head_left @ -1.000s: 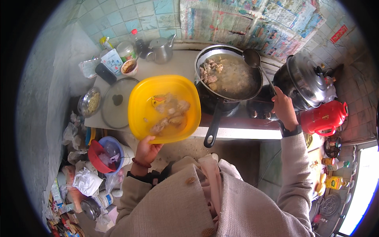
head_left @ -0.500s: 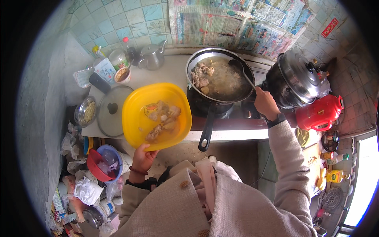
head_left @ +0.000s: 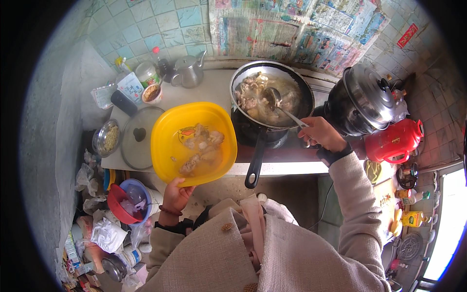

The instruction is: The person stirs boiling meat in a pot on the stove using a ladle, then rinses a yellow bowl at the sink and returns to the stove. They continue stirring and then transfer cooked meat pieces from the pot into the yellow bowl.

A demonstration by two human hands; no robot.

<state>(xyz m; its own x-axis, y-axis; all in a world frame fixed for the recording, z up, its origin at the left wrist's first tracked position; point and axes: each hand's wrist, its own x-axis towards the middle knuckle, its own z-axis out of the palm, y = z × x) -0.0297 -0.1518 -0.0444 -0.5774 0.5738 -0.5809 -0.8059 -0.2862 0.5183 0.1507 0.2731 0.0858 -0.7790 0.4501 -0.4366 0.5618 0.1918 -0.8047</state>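
Observation:
My left hand grips the near rim of a yellow plastic basin, its fingers under the edge. Several pieces of pale meat lie in a little liquid in the basin. In my right hand is the handle of a ladle; its bowl dips into a dark frying pan on the stove. Cloudy broth fills the pan, with meat pieces mostly at its left. The pan's long black handle points toward me, touched by neither hand.
A glass lid and a metal bowl of chopped food sit left of the basin. Behind stands a metal kettle. To the right are a large lidded steel pot and a red thermos.
The ladle's bowl has moved left and nearer, to the middle of the pan. My right hand has come slightly nearer to me. The left hand and basin have hardly moved.

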